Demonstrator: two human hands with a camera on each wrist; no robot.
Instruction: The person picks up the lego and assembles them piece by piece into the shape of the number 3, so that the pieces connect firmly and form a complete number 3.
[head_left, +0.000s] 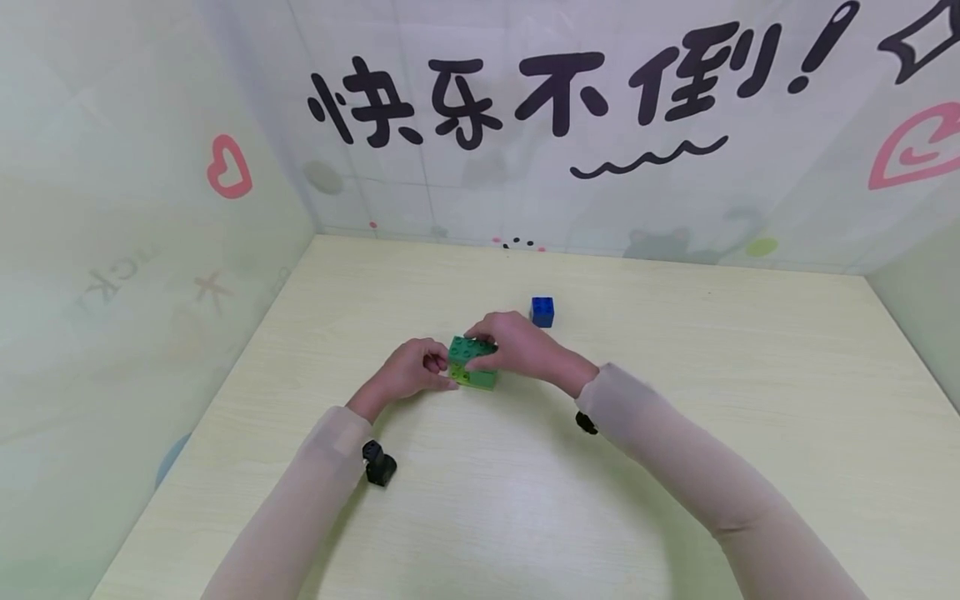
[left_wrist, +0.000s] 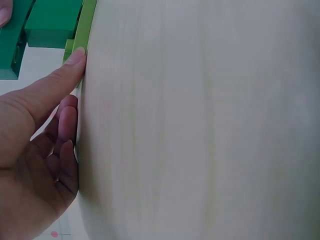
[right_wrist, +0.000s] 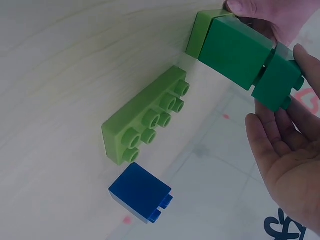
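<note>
My right hand point(head_left: 517, 344) grips a green brick point(right_wrist: 276, 80) between thumb and fingers, its studs facing up toward the palm. Under it stands another green brick point(right_wrist: 235, 50), with a narrow gap showing between the two. That lower brick sits on a flat light green brick point(right_wrist: 202, 34) on the table, leaving some studs bare at the left end. My left hand point(head_left: 411, 368) pinches this end low down. Its thumb point(left_wrist: 75, 62) presses the side, the other fingers curl in, and the index fingertip is hidden.
A studded light green brick point(right_wrist: 145, 115) lies beyond the right hand, next to a blue brick point(head_left: 542, 312). Small black pieces point(head_left: 380, 467) stand by the left sleeve. Another black piece point(head_left: 586, 422) is partly covered by the right sleeve. Printed walls enclose the table.
</note>
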